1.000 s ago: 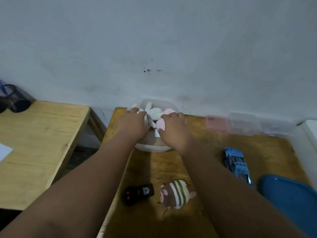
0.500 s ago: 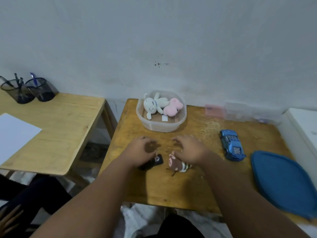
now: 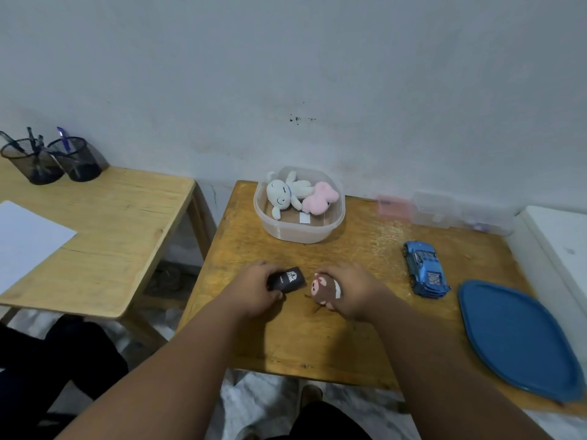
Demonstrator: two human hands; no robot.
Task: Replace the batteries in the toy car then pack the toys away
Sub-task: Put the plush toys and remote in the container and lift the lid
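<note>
Front edge of table (image 3: 317,341): left hand (image 3: 254,289) grips stiff remote (image 3: 287,278); right hand (image 3: 354,292) clasps plush (image 3: 324,289) bodily, judged soft, light.

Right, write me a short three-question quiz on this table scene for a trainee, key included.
1. True or false: the blue toy car lies inside the clear tub.
2. What does the left hand grip? A a battery; B the black remote; C a screwdriver.
3. How many plush toys lie in the tub?
Key: 1 false, it stands on the table, right of the tub; 2 B; 3 two, the white plush and the pink plush.
</note>
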